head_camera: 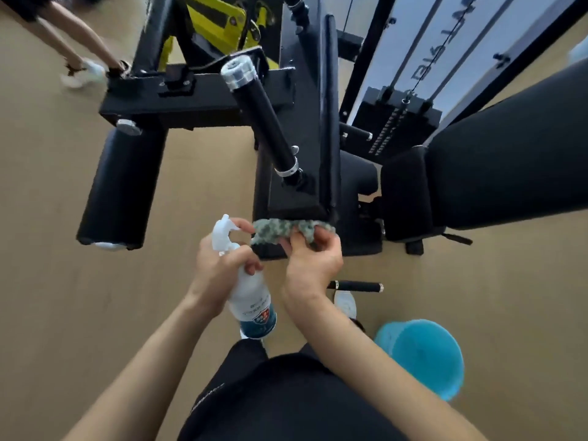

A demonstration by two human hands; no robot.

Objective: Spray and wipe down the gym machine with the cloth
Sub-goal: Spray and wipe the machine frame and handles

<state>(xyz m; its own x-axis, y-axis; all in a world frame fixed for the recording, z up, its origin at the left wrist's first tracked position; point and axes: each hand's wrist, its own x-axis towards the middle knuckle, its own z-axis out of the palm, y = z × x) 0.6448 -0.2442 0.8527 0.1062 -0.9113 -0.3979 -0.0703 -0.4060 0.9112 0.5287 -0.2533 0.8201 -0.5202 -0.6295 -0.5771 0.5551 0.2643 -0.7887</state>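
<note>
The right hand's fingers are curled and pinch the green speckled cloth, bunched against the near lower edge of the gym machine's black arm at mid-frame. Just left of it, the left hand grips the neck of the white spray bottle, with the forefinger stretched to the trigger and the nozzle beside the cloth. A black padded roller lies at the left and the weight stack at the upper right. A blue bucket stands on the floor at the lower right, and another person's legs show at the upper left
</note>
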